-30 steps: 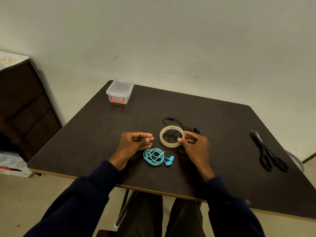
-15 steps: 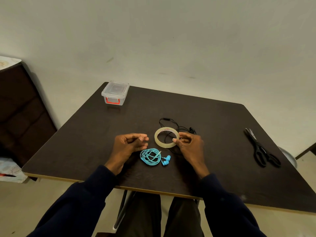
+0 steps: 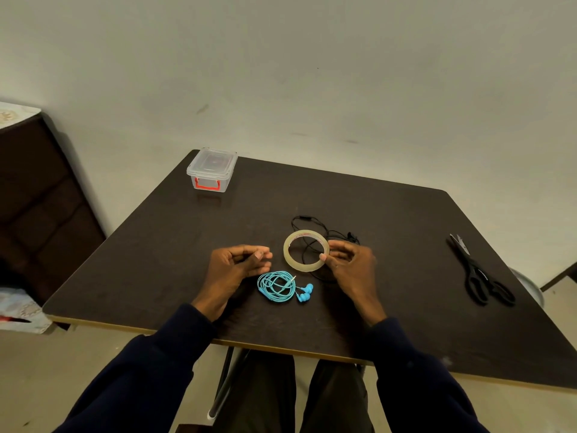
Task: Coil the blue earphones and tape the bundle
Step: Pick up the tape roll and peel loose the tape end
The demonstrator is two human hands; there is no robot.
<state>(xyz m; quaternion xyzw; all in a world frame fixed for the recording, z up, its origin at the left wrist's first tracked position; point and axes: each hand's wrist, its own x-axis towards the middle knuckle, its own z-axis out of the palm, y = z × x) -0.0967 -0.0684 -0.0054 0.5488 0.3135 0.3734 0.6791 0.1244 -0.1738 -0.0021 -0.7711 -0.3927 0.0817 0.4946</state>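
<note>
The blue earphones (image 3: 277, 286) lie coiled on the dark table (image 3: 156, 254), earbuds at the coil's right side, between my two hands. My right hand (image 3: 349, 267) pinches the right rim of the clear tape roll (image 3: 289, 257), which is held tilted just above the table behind the coil. My left hand (image 3: 234, 265) rests left of the roll with thumb pressed against curled fingertips. I see nothing between those fingers. Neither hand touches the blue earphones.
A black earphone cable (image 3: 312, 225) lies tangled behind and under the tape roll. Black scissors (image 3: 479, 275) lie near the table's right edge. A clear lidded box with red clasp (image 3: 212, 168) stands at the far left corner. A dark cabinet (image 3: 40, 195) is left of the table.
Both hands keep the same pose around the tape roll and the coil stays put. Only the camera view has shifted a little.
</note>
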